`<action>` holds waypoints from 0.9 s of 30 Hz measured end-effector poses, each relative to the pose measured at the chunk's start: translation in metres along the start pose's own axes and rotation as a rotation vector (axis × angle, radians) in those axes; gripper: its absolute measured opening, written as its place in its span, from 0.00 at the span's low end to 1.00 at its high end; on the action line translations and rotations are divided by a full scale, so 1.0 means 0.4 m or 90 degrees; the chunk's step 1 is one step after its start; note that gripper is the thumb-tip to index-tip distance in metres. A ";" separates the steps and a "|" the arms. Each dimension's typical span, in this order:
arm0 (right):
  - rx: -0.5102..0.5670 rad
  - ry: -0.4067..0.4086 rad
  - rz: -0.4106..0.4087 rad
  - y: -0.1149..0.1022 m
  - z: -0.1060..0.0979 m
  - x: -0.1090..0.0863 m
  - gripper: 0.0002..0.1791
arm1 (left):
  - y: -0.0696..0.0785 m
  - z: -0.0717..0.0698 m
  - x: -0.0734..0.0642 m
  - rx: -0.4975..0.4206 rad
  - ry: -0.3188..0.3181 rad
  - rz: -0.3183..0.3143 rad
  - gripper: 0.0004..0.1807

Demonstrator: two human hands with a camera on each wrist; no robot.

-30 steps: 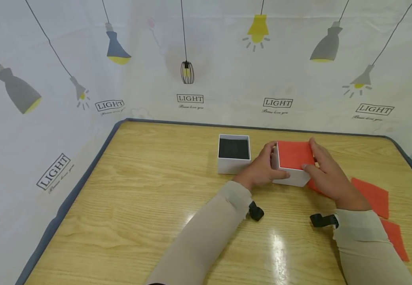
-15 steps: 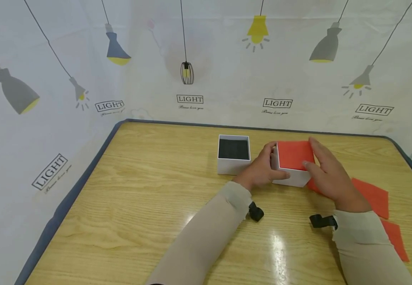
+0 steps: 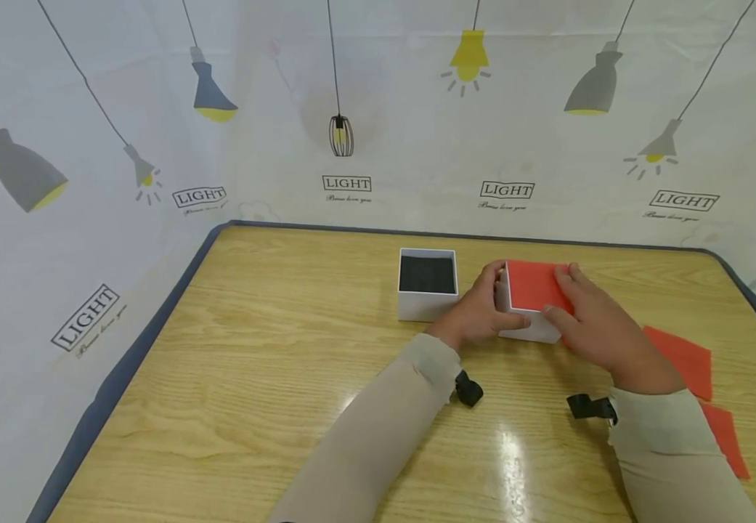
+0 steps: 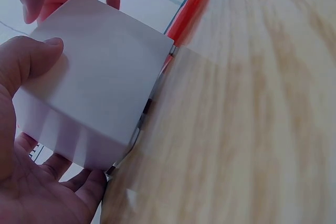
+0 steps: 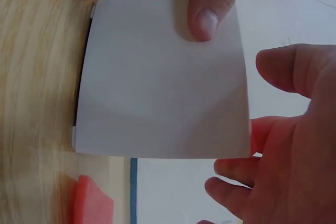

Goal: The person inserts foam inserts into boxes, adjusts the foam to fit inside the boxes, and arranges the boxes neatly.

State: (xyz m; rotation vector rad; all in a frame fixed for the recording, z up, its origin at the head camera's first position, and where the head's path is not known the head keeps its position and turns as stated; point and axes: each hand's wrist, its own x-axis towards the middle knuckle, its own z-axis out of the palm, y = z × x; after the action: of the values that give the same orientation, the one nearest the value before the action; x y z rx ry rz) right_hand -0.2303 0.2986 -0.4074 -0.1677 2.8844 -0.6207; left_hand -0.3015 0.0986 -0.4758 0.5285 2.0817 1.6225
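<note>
My left hand (image 3: pixel 472 318) grips a white open-topped square box (image 3: pixel 526 327) from its left side, thumb along the front wall and fingers behind. A flat red square piece (image 3: pixel 529 283) lies level with the box's rim. My right hand (image 3: pixel 596 327) rests over the right part of the red piece, fingers extended across it and thumb near the front edge. In the right wrist view its fingers are loosely spread beside the box wall (image 5: pixel 163 87), and my left thumb presses that wall. The left wrist view shows the left fingers curled about the box's side.
A second white box (image 3: pixel 425 306) holding a black square pad (image 3: pixel 426 274) stands just left of my left hand. Red square pieces (image 3: pixel 680 361) lie on the wooden table (image 3: pixel 253 363) beside and below my right forearm. A printed cloth backdrop (image 3: pixel 417 109) surrounds the table.
My right hand has shifted from the box's right edge inward, its fingers now over the red piece. The left hand and the box have stayed in place.
</note>
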 end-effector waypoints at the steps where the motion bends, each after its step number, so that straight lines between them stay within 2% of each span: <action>1: -0.010 0.002 0.001 -0.003 0.000 -0.001 0.44 | 0.000 0.000 0.000 -0.001 0.000 0.000 0.57; 10: -0.061 0.043 -0.024 -0.038 -0.001 -0.016 0.43 | -0.006 0.000 0.004 -0.022 -0.001 0.009 0.56; 16: -0.063 0.011 -0.021 -0.052 0.003 -0.023 0.44 | -0.009 -0.001 0.006 -0.015 -0.004 0.013 0.57; 23: -0.090 -0.019 -0.051 -0.055 0.008 -0.022 0.45 | -0.010 -0.004 0.007 -0.001 -0.013 0.029 0.59; 27: -0.107 -0.031 -0.052 -0.067 0.005 -0.029 0.45 | -0.010 -0.005 0.006 0.003 -0.013 0.033 0.59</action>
State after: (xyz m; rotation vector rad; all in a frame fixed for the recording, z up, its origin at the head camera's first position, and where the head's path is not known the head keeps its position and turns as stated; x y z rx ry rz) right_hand -0.2165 0.2753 -0.3964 -0.3204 2.8932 -0.3800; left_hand -0.3046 0.0976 -0.4794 0.6023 2.0736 1.6343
